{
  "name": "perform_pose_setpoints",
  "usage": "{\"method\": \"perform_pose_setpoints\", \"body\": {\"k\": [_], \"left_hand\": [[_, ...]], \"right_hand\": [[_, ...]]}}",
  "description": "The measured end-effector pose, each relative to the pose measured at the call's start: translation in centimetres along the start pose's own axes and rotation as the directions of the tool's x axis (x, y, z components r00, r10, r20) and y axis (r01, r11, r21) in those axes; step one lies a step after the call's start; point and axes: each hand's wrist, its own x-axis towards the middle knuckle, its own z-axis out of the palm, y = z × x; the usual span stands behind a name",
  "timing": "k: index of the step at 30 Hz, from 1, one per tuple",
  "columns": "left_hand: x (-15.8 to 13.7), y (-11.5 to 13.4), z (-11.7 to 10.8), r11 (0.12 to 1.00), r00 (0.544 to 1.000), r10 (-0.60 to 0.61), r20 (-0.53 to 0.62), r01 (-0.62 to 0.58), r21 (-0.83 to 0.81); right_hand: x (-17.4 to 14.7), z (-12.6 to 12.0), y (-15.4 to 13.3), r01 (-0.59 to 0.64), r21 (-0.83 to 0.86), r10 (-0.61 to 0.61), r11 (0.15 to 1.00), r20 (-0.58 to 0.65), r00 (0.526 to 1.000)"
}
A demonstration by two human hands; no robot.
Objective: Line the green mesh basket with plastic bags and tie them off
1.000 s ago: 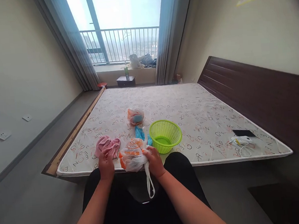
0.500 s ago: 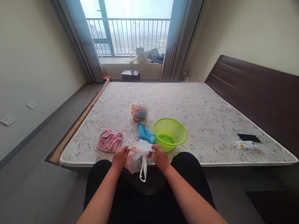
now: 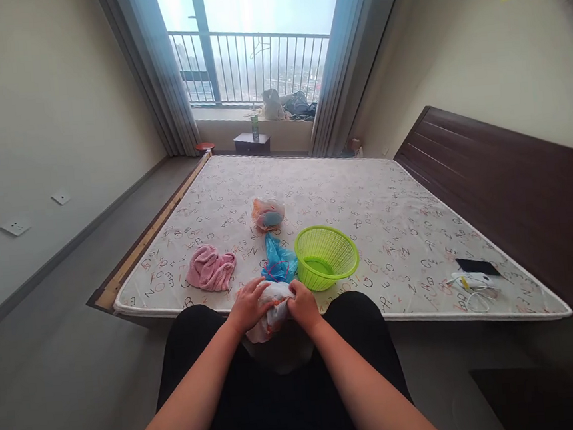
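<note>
Between my knees at the mattress edge, a white plastic bag with orange-red patches is bunched up in both hands. My left hand lies over its left side with fingers bent onto the plastic. On the other side, my right hand grips the bag with thumb and fingers together. Just beyond it lies a crumpled blue plastic bag with a thin pink loop on it. A green plastic basket stands to the right, and a folded pink cloth rests to the left.
Farther in on the patterned mattress sits a knotted clear bag with colourful contents. A black flat object and a white device with a cable lie at the right. A dark headboard rises beyond them.
The white bag has been gathered into a tighter bundle, and its hanging handle no longer shows. My left hand has moved right over the bag, closer to my right hand.
</note>
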Motion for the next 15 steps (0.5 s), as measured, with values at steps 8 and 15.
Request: {"method": "perform_pose_setpoints", "body": {"k": [8, 15], "left_hand": [[0.4, -2.2, 0.6, 0.997, 1.0, 0.029, -0.008, -0.029, 0.077], [0.2, -2.1, 0.2, 0.978, 0.987, -0.024, -0.16, -0.011, -0.21]], "right_hand": [[-0.7, -1.3, -2.1, 0.321, -0.139, -0.318, 0.937, 0.039, 0.947], [0.4, 0.2, 0.4, -0.064, -0.056, 0.066, 0.996, 0.037, 0.997]]}}
